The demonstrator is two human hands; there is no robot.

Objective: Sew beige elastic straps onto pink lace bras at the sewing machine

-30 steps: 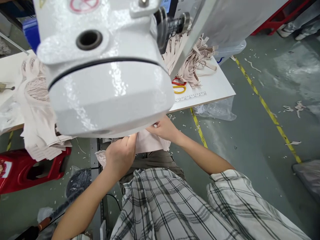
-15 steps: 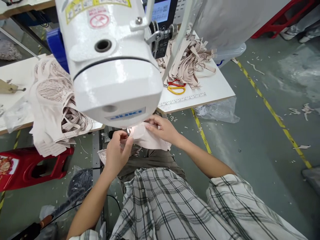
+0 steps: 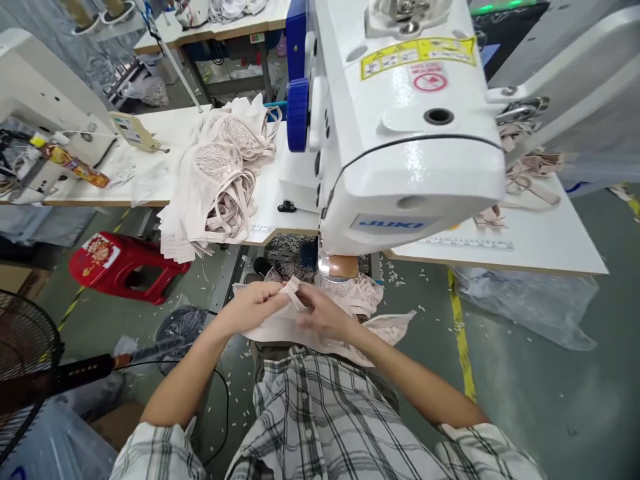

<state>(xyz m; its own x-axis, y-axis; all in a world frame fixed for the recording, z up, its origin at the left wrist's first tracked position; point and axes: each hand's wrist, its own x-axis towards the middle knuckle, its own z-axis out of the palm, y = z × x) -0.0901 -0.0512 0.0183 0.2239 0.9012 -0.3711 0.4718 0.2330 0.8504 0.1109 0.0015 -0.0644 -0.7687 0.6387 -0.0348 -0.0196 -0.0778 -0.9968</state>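
Observation:
Pale pink fabric (image 3: pixel 320 339) with lace parts spreads across my lap, just in front of the white sewing machine (image 3: pixel 415 180). My left hand (image 3: pixel 257 305) pinches the fabric near a folded strap (image 3: pixel 294 288), thumb on top. Close beside it, my right hand (image 3: pixel 325 312) has its fingers bent at the other side of that strap; they are slightly blurred, and the fingertips are partly hidden. Behind both hands, lace (image 3: pixel 363 293) lies under the machine's metal and orange front part (image 3: pixel 343 267).
A pile of pink lace garments (image 3: pixel 220 173) lies on the left table. More straps (image 3: pixel 535 173) rest on the right table (image 3: pixel 565 233). A red stool (image 3: pixel 125 267) and a fan (image 3: pixel 25 360) stand at the left, with a plastic bag (image 3: pixel 530 300) under the right table.
The view has swung left. Both hands have drawn nearer my body and closer together, and the strap now shows between them. More of the fabric is spread over my lap.

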